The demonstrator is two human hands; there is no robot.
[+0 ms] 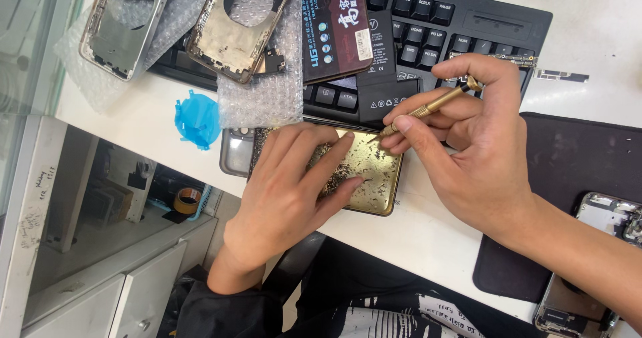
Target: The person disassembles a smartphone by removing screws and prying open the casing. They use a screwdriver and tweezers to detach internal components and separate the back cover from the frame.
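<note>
White tabletop (pixel 167 134) carrying black keyboard (pixel 428 37); left hand (pixel 287 197) lying flat, fingers spread, pressing gold phone back housing (pixel 374 171); right hand (pixel 468 151) fingers pinching brass screwdriver (pixel 428 108), tip touching housing.

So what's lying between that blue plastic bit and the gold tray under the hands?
In the head view, a sheet of bubble wrap and a grey phone back lie between the blue plastic piece and the gold tray.
</note>
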